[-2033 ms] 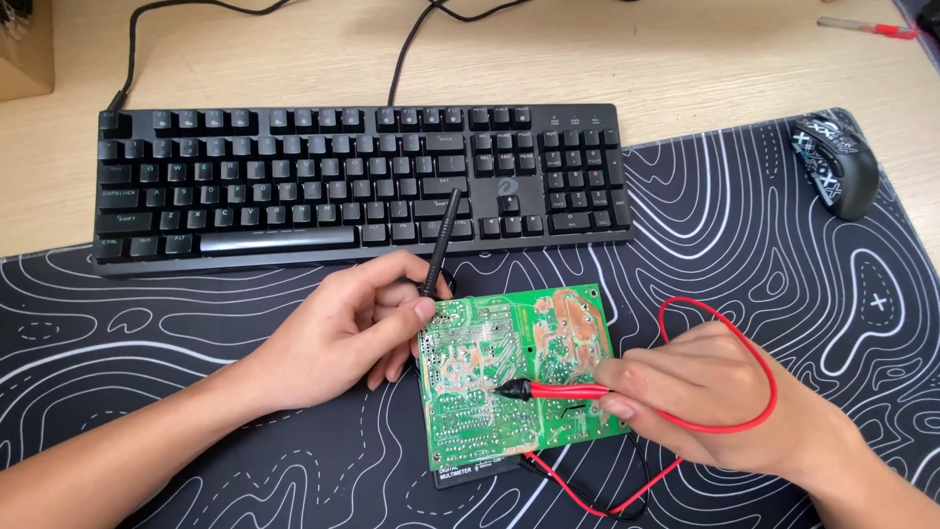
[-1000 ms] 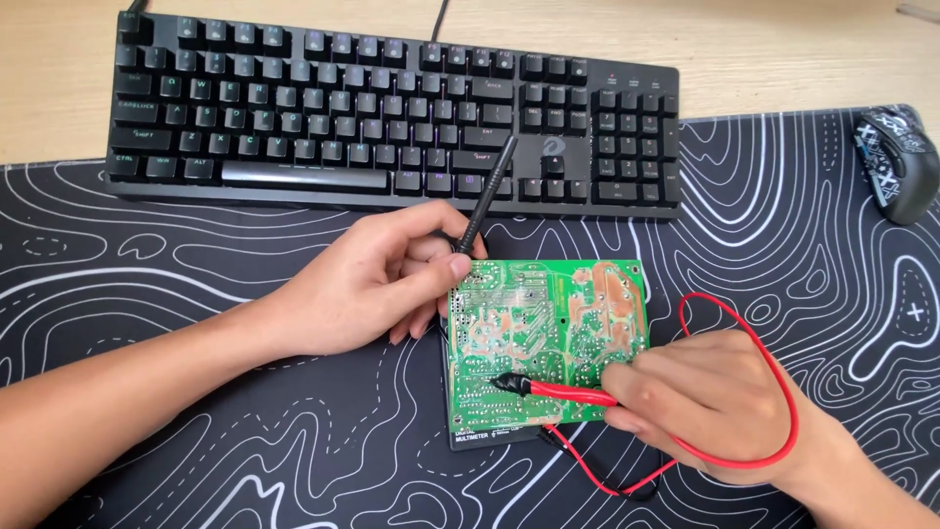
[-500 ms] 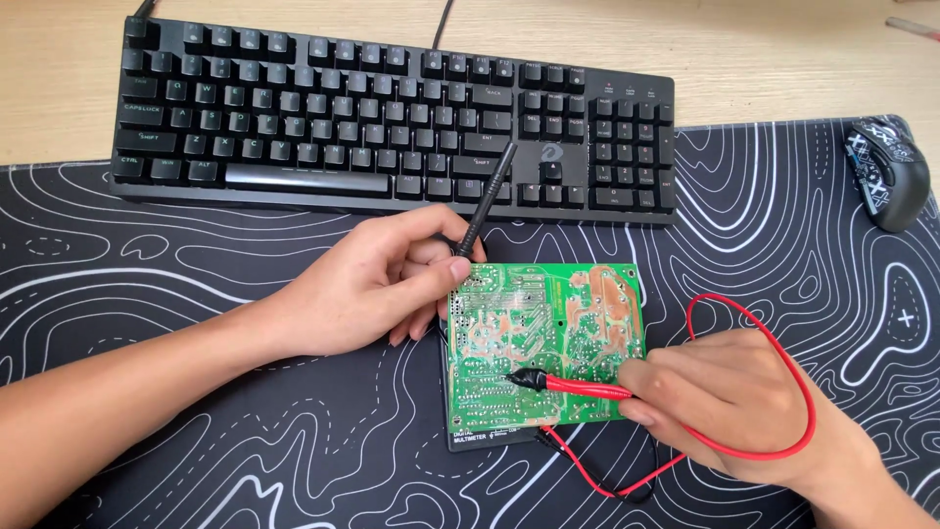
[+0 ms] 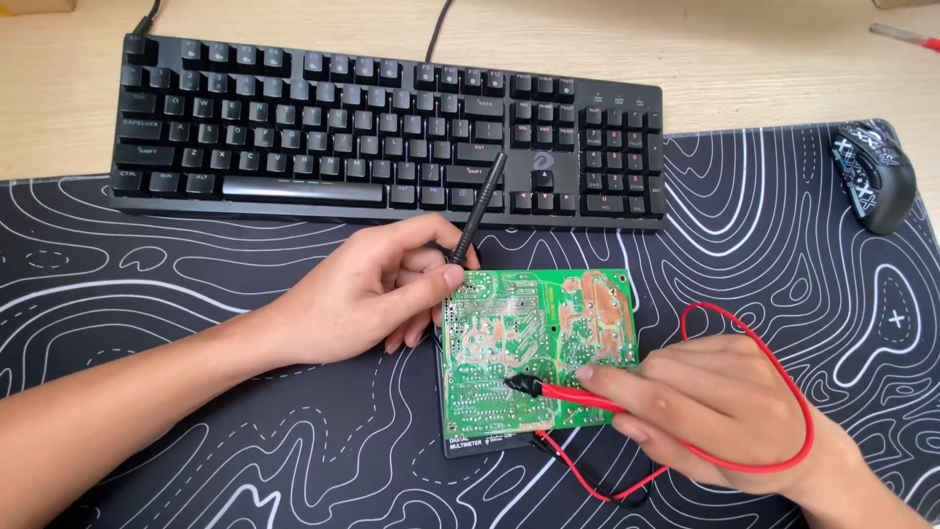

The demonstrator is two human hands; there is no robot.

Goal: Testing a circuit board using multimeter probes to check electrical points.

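A green circuit board [image 4: 534, 338], solder side up, lies on a black desk mat over a dark flat device whose edge [image 4: 480, 447] shows below it. My left hand [image 4: 377, 289] holds a black test probe [image 4: 477, 211] like a pen, its tip at the board's upper left corner. My right hand [image 4: 715, 402] grips a red test probe [image 4: 568, 394], whose tip touches the board's lower middle. A red lead [image 4: 774, 358] loops around my right hand and a black lead runs beneath it.
A black keyboard [image 4: 382, 127] lies across the back on a wooden desk. A black patterned mouse [image 4: 874, 176] sits at the far right on the black mat with white contour lines [image 4: 147, 294]. A red object [image 4: 906, 37] pokes in at the top right.
The view has drifted slightly, shifting the scene in frame. The red probe tip has moved a little across the lower part of the board. The left hand keeps the black probe in place.
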